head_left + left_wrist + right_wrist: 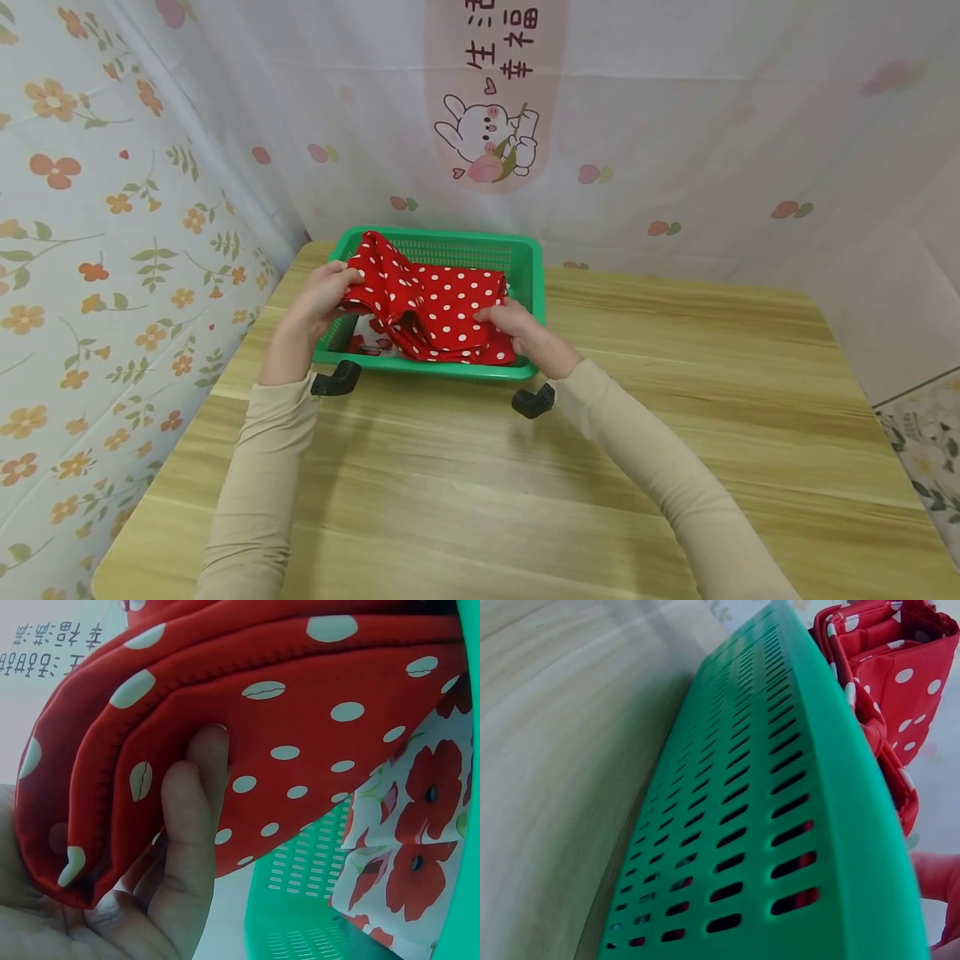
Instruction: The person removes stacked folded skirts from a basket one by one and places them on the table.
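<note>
A folded red cloth with white polka dots [453, 308] lies over the green plastic basket [427, 367]; its left part is raised and bunched. My left hand [318, 292] grips the folded layers at the left end, with fingers curled against the cloth in the left wrist view. At the right end, my right hand [519, 327] pinches the cloth, thumb on top and the other fingers mostly hidden beneath. Under the raised part, a white cloth with red flowers [431, 802] shows inside the basket. The basket's slotted side wall [735, 787] fills much of the right wrist view.
The basket stands at the back of a wood-grain table [465, 483], close to a white printed curtain [637, 108]. A flowered curtain [97, 292] hangs along the left side. Small black wrist cameras [337, 379] sit under both wrists, near the basket's front rim.
</note>
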A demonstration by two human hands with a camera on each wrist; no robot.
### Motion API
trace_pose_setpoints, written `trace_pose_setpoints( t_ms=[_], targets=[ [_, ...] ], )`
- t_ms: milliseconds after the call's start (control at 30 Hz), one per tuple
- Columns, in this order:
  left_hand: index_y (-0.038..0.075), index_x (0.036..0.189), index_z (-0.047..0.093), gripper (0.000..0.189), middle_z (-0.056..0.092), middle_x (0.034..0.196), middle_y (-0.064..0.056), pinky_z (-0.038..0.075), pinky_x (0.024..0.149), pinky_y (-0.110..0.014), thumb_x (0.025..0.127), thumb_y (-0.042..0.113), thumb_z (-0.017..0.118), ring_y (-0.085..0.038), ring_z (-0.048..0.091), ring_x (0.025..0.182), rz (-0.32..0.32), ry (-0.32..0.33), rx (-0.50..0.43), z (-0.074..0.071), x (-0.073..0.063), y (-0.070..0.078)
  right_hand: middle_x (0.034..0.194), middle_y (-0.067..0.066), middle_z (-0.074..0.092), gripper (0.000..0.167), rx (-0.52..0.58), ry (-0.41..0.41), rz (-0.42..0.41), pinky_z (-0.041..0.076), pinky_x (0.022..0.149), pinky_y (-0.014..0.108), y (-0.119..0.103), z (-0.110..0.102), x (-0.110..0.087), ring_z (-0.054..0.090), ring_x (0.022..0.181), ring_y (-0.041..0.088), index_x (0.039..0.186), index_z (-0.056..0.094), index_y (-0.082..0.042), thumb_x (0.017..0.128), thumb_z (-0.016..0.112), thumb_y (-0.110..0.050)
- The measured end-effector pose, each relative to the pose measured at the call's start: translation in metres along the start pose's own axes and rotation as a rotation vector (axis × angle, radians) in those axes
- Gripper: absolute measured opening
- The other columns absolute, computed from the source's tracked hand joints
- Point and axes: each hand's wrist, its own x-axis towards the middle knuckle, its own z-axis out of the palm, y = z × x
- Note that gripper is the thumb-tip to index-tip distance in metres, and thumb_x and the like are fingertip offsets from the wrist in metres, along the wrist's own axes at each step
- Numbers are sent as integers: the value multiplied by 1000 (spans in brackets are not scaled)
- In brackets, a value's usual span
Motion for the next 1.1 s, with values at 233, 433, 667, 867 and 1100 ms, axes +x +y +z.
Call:
trace_pose_setpoints(
  t_ms=[233, 433, 667, 867, 1100],
  targets=[
    [6, 100, 43, 11, 49, 104, -9, 54, 66, -21, 97, 17, 40, -3, 62, 67, -13, 3, 17, 2, 0, -1, 116, 11, 54, 44, 28, 31, 29, 48, 86, 37, 2, 0, 2, 56, 92, 21, 130, 40, -3, 89, 55, -12],
    [6, 101, 43, 11, 49, 104, -10, 53, 63, -20, 97, 15, 40, -3, 62, 66, -16, 6, 22, 3, 1, -3, 127, 14, 48, 53, -10, 72, -49, 46, 92, 39, 3, 3, -1, 51, 113, 26, 136, 35, -4, 88, 56, -7],
    [6, 103, 42, 13, 48, 107, -11, 54, 65, -20, 97, 16, 40, -2, 61, 68, -14, 9, 22, 2, 1, -4, 128, 14, 48, 58, -15, 48, -78, 46, 93, 40, 0, 0, -3, 50, 115, 28, 142, 32, -6, 89, 56, -7],
    [6, 105, 43, 14, 48, 109, -11, 54, 67, -21, 97, 18, 42, -3, 62, 70, -16, 7, 27, 2, 0, -3, 125, 14, 52, 52, 0, 62, -134, 50, 87, 38, -3, -1, -5, 56, 107, 27, 140, 39, -9, 90, 54, -6],
    [6, 101, 43, 11, 47, 108, -11, 53, 65, -20, 97, 16, 40, -2, 61, 68, -13, 9, 7, 2, 1, -5, 119, 14, 56, 41, -44, 97, -176, 54, 78, 37, -4, -2, -8, 60, 95, 24, 130, 50, -7, 90, 55, -7]
  ],
)
